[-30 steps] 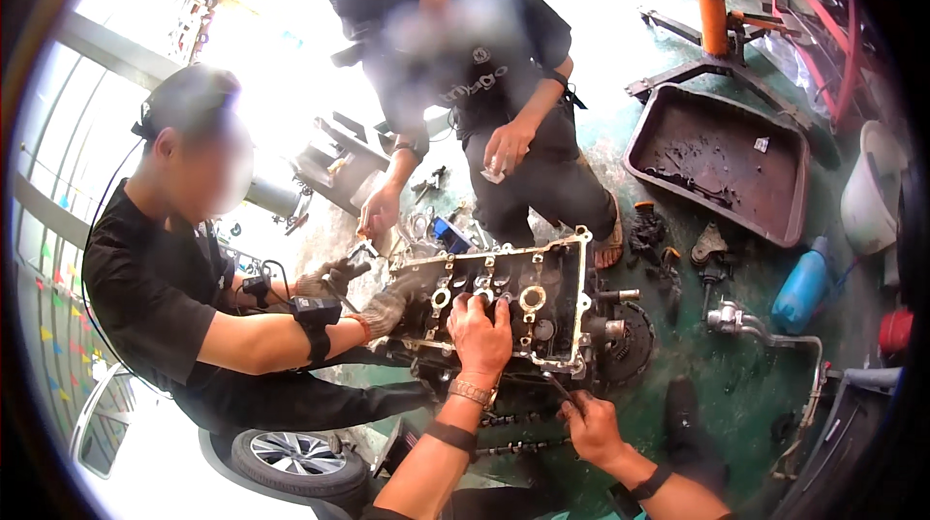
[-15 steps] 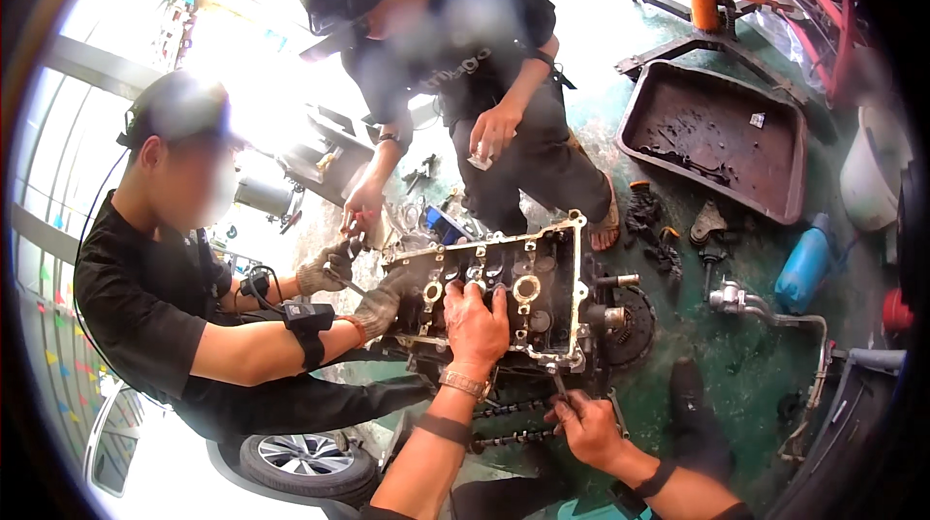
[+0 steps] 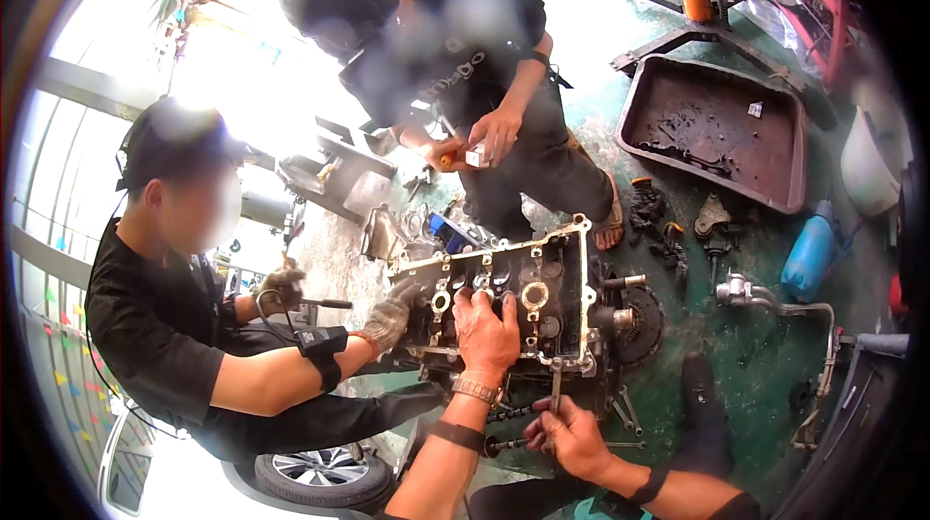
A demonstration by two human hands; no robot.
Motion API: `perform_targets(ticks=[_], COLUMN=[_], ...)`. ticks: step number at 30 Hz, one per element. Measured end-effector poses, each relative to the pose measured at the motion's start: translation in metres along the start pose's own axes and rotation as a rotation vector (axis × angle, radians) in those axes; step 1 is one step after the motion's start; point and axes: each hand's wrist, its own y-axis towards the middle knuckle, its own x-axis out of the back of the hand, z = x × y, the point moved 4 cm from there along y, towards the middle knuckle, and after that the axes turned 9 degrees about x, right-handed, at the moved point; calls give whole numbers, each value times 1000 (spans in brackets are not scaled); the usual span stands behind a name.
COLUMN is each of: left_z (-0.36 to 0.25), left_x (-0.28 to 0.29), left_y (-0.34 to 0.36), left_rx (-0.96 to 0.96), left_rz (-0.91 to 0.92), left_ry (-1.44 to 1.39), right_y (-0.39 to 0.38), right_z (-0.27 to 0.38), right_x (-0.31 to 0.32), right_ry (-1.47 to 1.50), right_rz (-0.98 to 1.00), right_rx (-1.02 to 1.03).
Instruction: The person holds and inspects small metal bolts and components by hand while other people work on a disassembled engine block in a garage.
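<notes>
An engine cylinder head (image 3: 591, 302) with a pale rim and dark inside sits in front of me. My left hand (image 3: 486, 331) rests on it palm down, fingers apart and bent into its middle, beside a round metal ring (image 3: 535, 296). The fingertips are partly hidden. Below the near right corner of the rim, my right hand (image 3: 573, 438) is closed around a slim steel wrench (image 3: 556, 384), which stands up against the engine's near edge. On the left end of the cylinder head lies a co-worker's gloved hand (image 3: 389, 319); their other glove (image 3: 281, 290) is by a dark-handled tool (image 3: 327, 304).
Another person (image 3: 465, 55) leans over the far side, holding an orange-handled tool (image 3: 448, 161) and a small white box (image 3: 476, 155). Loose wrenches (image 3: 630, 413) lie near my right hand. A black drain tray (image 3: 799, 147), blue bottle (image 3: 810, 254) and bent metal pipe (image 3: 785, 308) are at right.
The far person's hands have come together, with the orange-handled tool drawn back from the gloved co-worker. That co-worker's far glove has moved left. My right hand has shifted slightly; my left stays on the engine.
</notes>
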Motion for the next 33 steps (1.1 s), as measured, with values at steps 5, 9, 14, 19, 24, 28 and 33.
perform_targets(ticks=[5,9,14,19,24,28,33], left_z=[1,2,3,3,4,4,5], left_x=[-1,-2,-2,-2,-3,-4,-4], left_y=[-1,0,2,2,2,2,1], left_rx=[46,63,68,62,72,66,48], left_rz=[48,59,57,73,82,75,64], left_ry=[14,30,9,13,4,16,2], right_y=[1,0,-1,4,0,0,5], right_z=[-9,2,3,-3,8,0,-3], right_x=[-4,-5,-7,-2,-8,-2,4], right_ry=[173,-138,21,240,-37,167,378], right_rz=[-80,58,21,-101,38,-61,-111], right_rx=[-177,64,14,-136,149,-84,-212])
